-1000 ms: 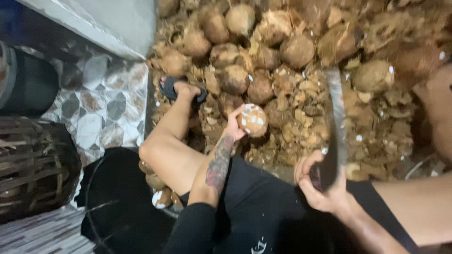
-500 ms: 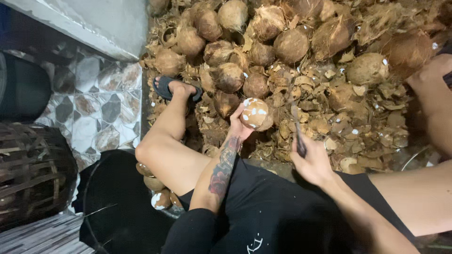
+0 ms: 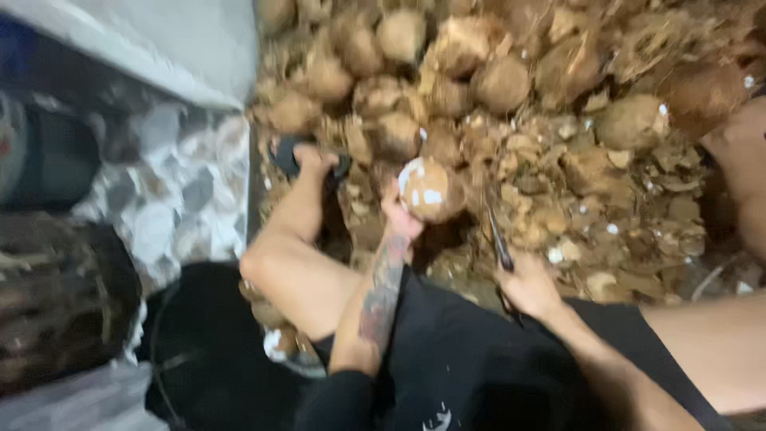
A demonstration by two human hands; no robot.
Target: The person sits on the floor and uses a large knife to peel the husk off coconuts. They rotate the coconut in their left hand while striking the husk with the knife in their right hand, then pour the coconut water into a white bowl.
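While the frame was blurred by motion, its contents read left to right as follows: a dark woven basket (image 3: 60, 307) at the far left, beside a black tub (image 3: 199, 351); a patterned tile floor (image 3: 179, 195) above them; a bare left leg with a foot in a dark sandal (image 3: 299, 157) at the edge of the heap. Left hand (image 3: 399, 217): closed from below around a partly husked coconut (image 3: 431, 189), held just above the pile of coconuts (image 3: 479, 80). Right hand (image 3: 528, 283): closed on the handle of a knife (image 3: 499, 239), blade pointing up, near the coconut. Risk, as judged: a blade glancing off the round, hard shell could reach the left fingers or the leg close by; loose husk (image 3: 606, 183) underfoot could shift; a slack hold could let the coconut roll
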